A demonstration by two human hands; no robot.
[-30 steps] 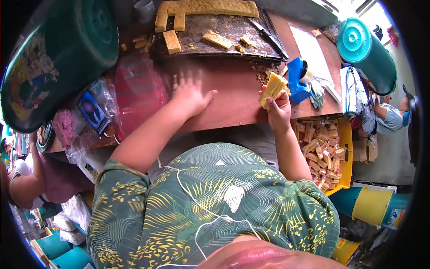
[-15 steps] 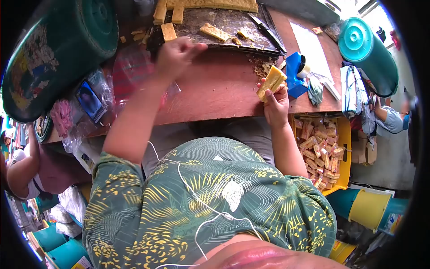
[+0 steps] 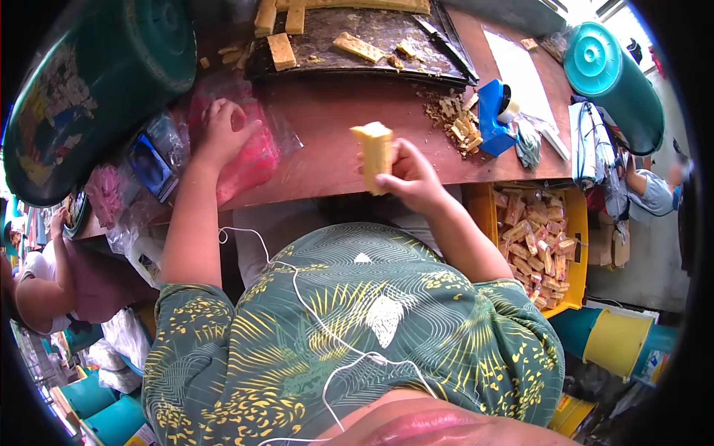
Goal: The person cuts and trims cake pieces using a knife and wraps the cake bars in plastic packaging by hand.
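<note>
My right hand (image 3: 410, 177) is closed around yellow baked bars (image 3: 376, 160), held upright above the table's near edge, thumb in front and the other fingers mostly hidden behind. They look like a small stack, but I cannot tell how many. My left hand (image 3: 223, 132) rests over a pile of clear and red-printed plastic bags (image 3: 256, 160), its thumb spread away from bent fingers. Beyond the hands, a dark baking tray (image 3: 327, 63) carries cut bars, a loose bar (image 3: 358, 47), a large uncut slab (image 3: 357, 6), crumbs and a knife (image 3: 445, 48).
A blue tape dispenser (image 3: 494, 119) stands right, beside broken pieces (image 3: 462, 126). A yellow crate (image 3: 579, 260) of wrapped bars sits lower right. Green bins (image 3: 160, 56) flank the table (image 3: 320, 123). A phone (image 3: 151, 165) leans at left. Another person (image 3: 44, 282) sits far left.
My left hand has moved from near the tray down and left onto the plastic bags. My right hand has carried the bars leftward, away from the tape dispenser, tilting them more upright.
</note>
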